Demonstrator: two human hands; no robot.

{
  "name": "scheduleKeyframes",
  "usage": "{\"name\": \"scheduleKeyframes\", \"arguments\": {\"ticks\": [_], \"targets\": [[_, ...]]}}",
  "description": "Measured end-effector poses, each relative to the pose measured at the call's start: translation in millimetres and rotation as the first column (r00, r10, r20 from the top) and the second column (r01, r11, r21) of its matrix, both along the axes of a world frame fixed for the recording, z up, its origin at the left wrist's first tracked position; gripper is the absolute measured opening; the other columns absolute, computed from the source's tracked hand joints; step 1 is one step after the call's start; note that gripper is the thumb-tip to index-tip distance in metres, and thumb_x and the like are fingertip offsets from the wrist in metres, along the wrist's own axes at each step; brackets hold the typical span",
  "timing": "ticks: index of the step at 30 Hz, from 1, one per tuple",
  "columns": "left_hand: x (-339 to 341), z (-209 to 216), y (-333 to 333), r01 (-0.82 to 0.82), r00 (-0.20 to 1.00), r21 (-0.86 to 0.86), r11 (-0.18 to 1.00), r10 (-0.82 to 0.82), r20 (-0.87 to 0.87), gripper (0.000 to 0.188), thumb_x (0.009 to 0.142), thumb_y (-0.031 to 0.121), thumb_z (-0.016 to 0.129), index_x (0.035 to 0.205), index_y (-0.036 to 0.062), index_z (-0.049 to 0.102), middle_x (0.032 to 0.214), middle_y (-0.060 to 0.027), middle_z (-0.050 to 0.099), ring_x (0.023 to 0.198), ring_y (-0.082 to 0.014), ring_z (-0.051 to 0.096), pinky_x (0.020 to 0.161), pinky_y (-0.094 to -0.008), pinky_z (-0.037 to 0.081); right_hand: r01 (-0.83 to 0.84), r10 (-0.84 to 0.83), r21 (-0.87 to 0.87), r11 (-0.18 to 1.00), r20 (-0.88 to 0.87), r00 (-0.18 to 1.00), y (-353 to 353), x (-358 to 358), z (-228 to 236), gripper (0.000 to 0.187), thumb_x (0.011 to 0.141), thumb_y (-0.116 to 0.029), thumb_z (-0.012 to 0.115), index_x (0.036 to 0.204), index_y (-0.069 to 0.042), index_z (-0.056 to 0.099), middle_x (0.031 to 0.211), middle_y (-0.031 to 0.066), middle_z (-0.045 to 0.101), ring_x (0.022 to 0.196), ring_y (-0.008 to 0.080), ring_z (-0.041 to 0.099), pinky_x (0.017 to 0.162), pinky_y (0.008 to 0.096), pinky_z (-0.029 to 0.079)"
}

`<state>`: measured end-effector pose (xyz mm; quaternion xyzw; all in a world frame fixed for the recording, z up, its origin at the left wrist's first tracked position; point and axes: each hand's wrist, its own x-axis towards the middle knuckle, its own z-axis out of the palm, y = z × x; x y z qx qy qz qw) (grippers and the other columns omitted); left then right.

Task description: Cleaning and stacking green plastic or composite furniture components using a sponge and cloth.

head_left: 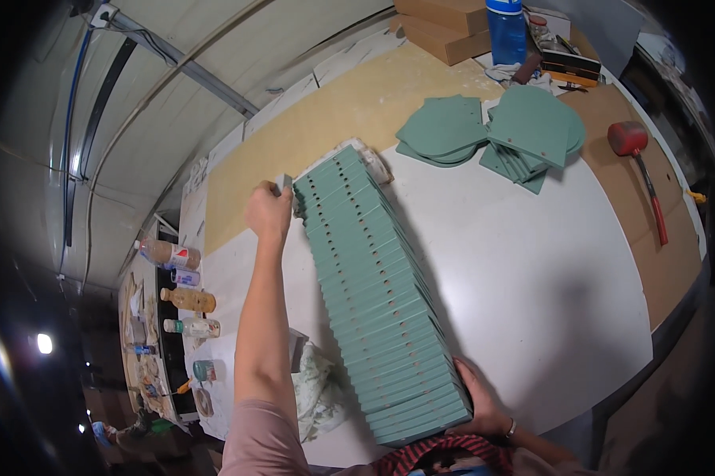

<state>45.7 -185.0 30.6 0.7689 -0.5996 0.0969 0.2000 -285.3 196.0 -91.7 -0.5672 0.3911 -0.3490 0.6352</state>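
A long row of green panels [373, 301] stands packed on edge across the white table, running away from me. Two lines of small holes show along their upturned edges. Up at the far left end, my left hand [269, 210] is closed around a small grey block [283, 184], held against or right beside the panels' edges; contact there is hard to make out. My right hand [484, 403] grips the near right corner of the row, its fingers partly hidden by the panels. A whitish wrapped bundle [373, 161] lies against the far end of the row.
Two piles of rounded green panels, a left pile [443, 131] and a right pile [532, 131], lie at the far right. A red-handled mallet [643, 170] rests on brown board. Behind are cardboard boxes [445, 32] and a blue bottle [507, 36]. A crumpled cloth [319, 393] lies near my left arm.
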Motion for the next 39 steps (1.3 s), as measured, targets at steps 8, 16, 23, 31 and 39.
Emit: {"name": "scheduleKeyframes", "arguments": {"ticks": [8,16,23,31,39], "targets": [[-88,-8,-9,0.298,0.953,-0.039,0.954,-0.294,0.078,0.027,0.082,0.031,0.070,0.093,0.0055,0.070,0.095,-0.0153,0.070,0.087,-0.0371,0.068,0.076,-0.0474,0.054,0.003,-0.003,0.043,0.999,0.012,1.000,1,1,1,0.133,0.060,-0.045,0.091,0.157,0.003,0.014,0.162,0.0244,0.017,0.151,0.0374,0.020,0.122,0.0421,0.021],[25,-9,25,-0.040,0.999,0.041,0.998,0.039,0.024,0.027,0.080,0.030,0.072,0.091,0.0053,0.071,0.091,-0.0128,0.071,0.083,-0.0325,0.069,0.072,-0.0439,0.053,0.016,-0.018,0.061,0.998,0.025,1.000,1,0,8,0.134,0.059,-0.049,0.091,0.157,0.004,0.015,0.161,0.0242,0.018,0.151,0.0368,0.020,0.122,0.0416,0.020],[-40,2,45,0.265,0.963,-0.009,0.964,-0.266,-0.050,0.029,0.080,0.031,0.073,0.094,0.0052,0.071,0.092,-0.0120,0.070,0.085,-0.0320,0.068,0.073,-0.0430,0.053,-0.010,0.009,0.051,0.999,0.028,1.000,1,-1,-1,0.136,0.060,-0.051,0.090,0.157,0.004,0.013,0.161,0.0238,0.018,0.151,0.0367,0.019,0.123,0.0422,0.019],[-9,-8,57,0.124,0.991,-0.060,0.990,-0.127,-0.033,0.028,0.079,0.031,0.071,0.092,0.0057,0.071,0.093,-0.0109,0.071,0.083,-0.0317,0.069,0.073,-0.0423,0.054,-0.004,0.002,0.063,0.998,0.029,1.000,0,2,3,0.135,0.062,-0.053,0.089,0.158,0.003,0.012,0.161,0.0243,0.018,0.151,0.0373,0.019,0.123,0.0424,0.018],[12,-12,70,-0.055,0.993,0.039,0.998,0.059,-0.099,0.023,0.075,0.025,0.074,0.088,0.0061,0.070,0.082,-0.0105,0.069,0.077,-0.0309,0.068,0.069,-0.0414,0.053,-0.021,0.022,0.015,1.000,-0.031,0.999,-2,-2,7,0.134,0.063,-0.051,0.089,0.158,0.003,0.011,0.162,0.0244,0.018,0.151,0.0373,0.019,0.123,0.0422,0.019]]}}
